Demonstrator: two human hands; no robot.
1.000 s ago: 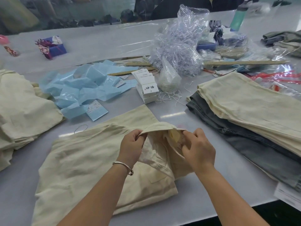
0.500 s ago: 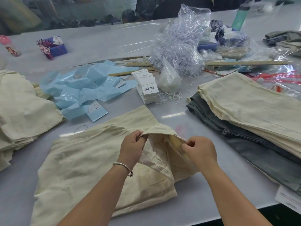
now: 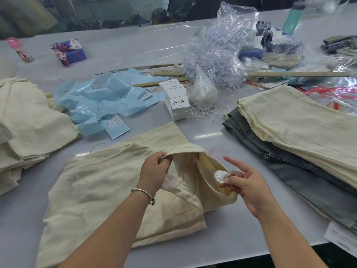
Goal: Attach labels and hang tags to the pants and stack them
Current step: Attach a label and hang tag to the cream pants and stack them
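a wide grey bench (image 3: 119, 45) fills the view, with a glossy top and many things spread over it. in the middle, close to the person, lie the cream pants (image 3: 108, 182), folded and flat. their long axis runs from the near left corner toward the far right, and the waistband end points to the far right, where it is lifted open.

the left hand (image 3: 154, 169) has its fingers curled over the upper edge of the waistband and holds it up, so the inside of the pants shows. a silver bracelet (image 3: 144, 193) sits on this wrist. the right hand (image 3: 245, 182) is at the right side of the opening; its thumb and a bent finger pinch a small white care label (image 3: 221, 176) that comes out from the inner seam, while the index finger is straight and points away to the far left.

to the right, a stack of finished pants (image 3: 301, 136) lies on the bench, cream ones on top and a grey pair under them, with the long axis going from far left to near right. on the left edge lies another pile of cream pants (image 3: 25, 122). behind the work sit light blue label sheets (image 3: 100, 101), a small pile of white hang tags (image 3: 176, 102), loose white strings (image 3: 202, 113), and a clear plastic bag of strings (image 3: 218, 55). two wooden rulers (image 3: 297, 74) lie further back.
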